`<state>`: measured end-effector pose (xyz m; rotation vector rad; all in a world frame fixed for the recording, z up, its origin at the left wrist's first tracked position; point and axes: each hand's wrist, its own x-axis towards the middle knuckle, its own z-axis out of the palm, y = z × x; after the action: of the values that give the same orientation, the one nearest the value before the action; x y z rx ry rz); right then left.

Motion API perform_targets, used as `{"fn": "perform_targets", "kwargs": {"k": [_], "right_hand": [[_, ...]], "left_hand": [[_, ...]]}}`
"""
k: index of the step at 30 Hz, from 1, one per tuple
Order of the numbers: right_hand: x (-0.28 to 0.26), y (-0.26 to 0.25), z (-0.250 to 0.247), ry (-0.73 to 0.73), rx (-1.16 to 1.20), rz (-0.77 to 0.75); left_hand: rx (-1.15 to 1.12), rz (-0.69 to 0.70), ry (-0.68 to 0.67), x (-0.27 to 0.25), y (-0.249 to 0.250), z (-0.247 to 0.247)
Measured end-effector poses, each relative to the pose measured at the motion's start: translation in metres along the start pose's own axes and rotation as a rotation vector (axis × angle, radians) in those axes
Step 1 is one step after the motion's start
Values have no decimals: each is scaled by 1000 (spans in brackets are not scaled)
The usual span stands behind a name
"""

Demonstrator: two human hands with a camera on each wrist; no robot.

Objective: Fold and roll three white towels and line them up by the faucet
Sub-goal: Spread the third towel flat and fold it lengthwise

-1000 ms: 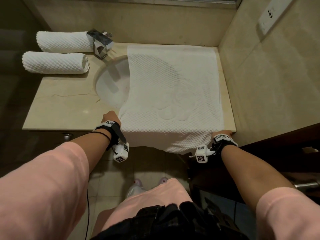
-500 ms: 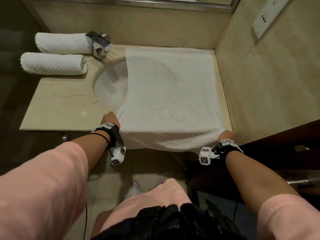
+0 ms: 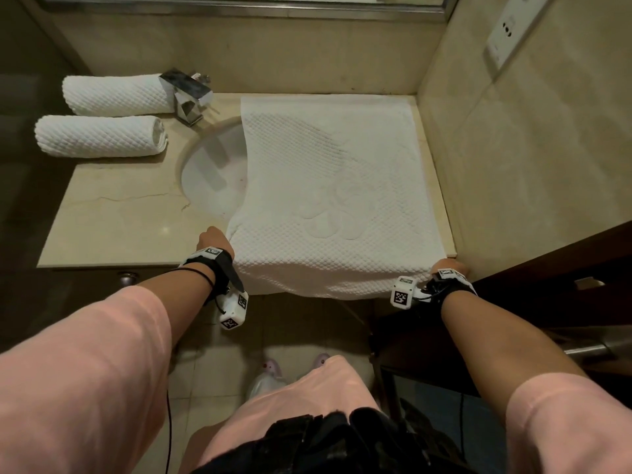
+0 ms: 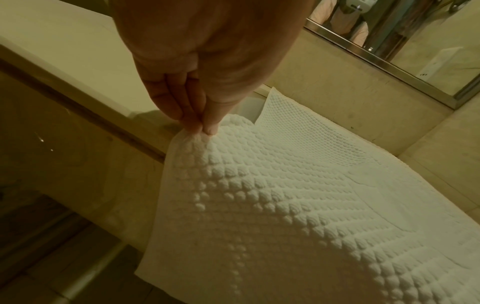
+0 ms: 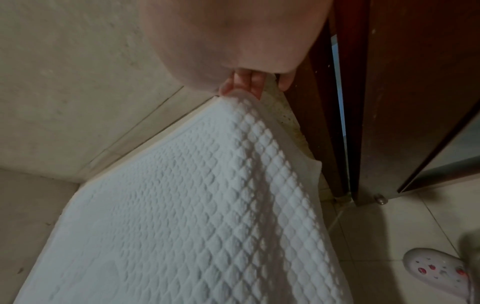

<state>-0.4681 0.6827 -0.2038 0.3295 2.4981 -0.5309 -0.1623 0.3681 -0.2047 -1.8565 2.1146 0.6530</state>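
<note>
A white waffle-textured towel [image 3: 335,186] lies spread flat over the right half of the counter [image 3: 113,227], covers part of the sink [image 3: 215,179], and its near edge hangs over the counter front. My left hand [image 3: 213,239] pinches the towel [image 4: 298,205] at its near left edge between thumb and fingertips [image 4: 197,125]. At the near right corner my right hand [image 3: 448,268] grips the towel [image 5: 194,205] with curled fingers [image 5: 249,86]. Two rolled white towels [image 3: 116,95] [image 3: 99,135] lie side by side left of the chrome faucet [image 3: 188,94].
A beige wall [image 3: 533,159] with a socket plate [image 3: 509,29] closes the counter's right side. A dark wooden door [image 5: 415,92] stands just right of my right hand. A mirror edge [image 3: 239,5] runs along the back. Tiled floor and slippers [image 3: 270,371] lie below.
Both hands have lifted the towel's near edge slightly and drawn it up toward the counter edge; less of it hangs over the front. The right hand has shifted right and up.
</note>
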Motion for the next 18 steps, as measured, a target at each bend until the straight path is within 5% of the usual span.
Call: {"fn": "perform_targets", "kwargs": {"k": [5,10,18], "right_hand": [[24,10,16,-66,126,-43],[15,-9,28,161,284,-197],[-21,-59,33,70,269,-398]], "left_hand": [[-25,-16,-8,0,0,-1],[-12,-40,-60,-3,-2,-7],[-12,-41,-116,5,-13,-18]]}}
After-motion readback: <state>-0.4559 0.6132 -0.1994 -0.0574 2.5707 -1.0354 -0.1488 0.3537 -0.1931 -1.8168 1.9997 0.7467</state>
